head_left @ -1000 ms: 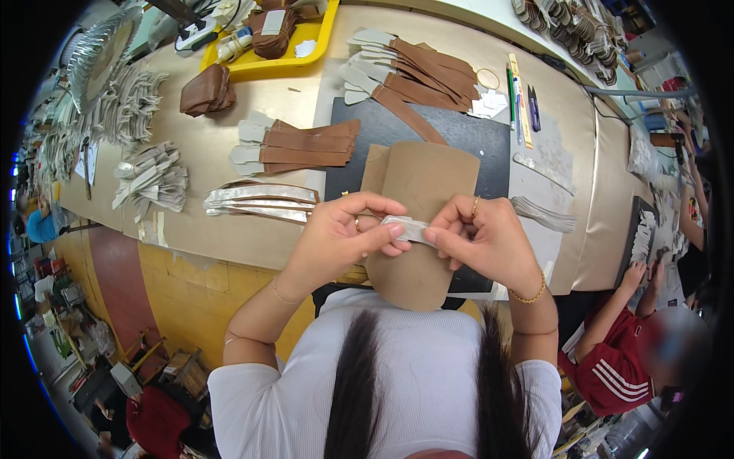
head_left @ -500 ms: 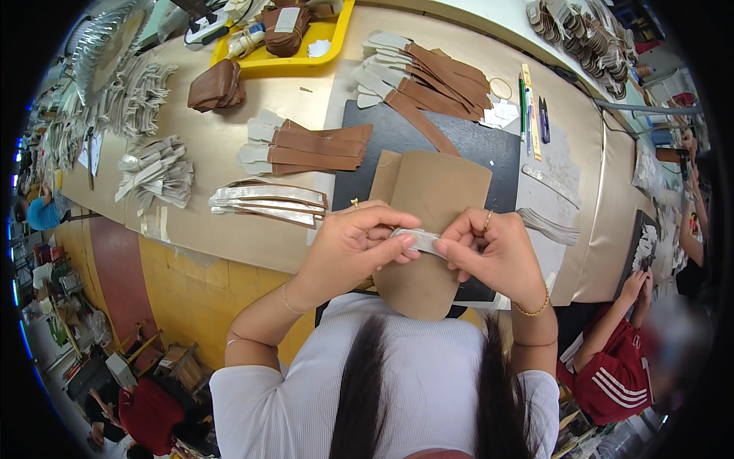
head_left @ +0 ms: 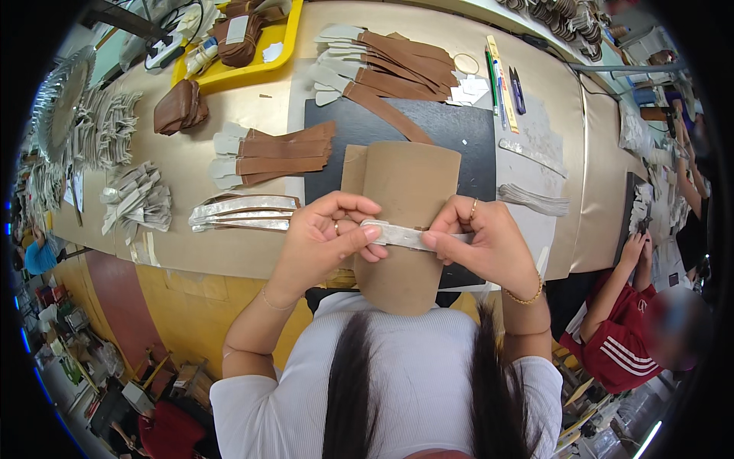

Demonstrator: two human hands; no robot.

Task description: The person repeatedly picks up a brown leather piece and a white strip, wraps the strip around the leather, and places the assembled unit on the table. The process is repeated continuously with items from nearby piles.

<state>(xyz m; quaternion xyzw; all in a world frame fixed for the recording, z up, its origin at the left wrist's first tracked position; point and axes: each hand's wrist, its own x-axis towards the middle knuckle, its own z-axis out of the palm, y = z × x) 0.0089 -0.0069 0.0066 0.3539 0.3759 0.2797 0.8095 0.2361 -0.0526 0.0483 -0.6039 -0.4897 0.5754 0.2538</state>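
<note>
My left hand point(head_left: 325, 237) and my right hand point(head_left: 482, 241) pinch the two ends of a narrow pale grey strip point(head_left: 405, 236) and hold it level across a tan card board point(head_left: 405, 218). The board lies on a black mat point(head_left: 459, 138) at the near edge of the workbench. Left of my left hand lies a small pile of silvery strips point(head_left: 245, 212). Further back sits a fan of brown leather strips with pale ends point(head_left: 267, 153).
A second heap of brown strips point(head_left: 390, 65) lies at the back, beside a yellow tray point(head_left: 237, 46) and a folded brown bundle point(head_left: 180, 107). Pens and a ruler point(head_left: 505, 80) lie at right. More grey strips point(head_left: 138, 195) lie far left. A person in red point(head_left: 627, 336) sits at right.
My hands and the strip have stayed over the tan board, shifting slightly; my fingers have slid a little further apart along the strip.
</note>
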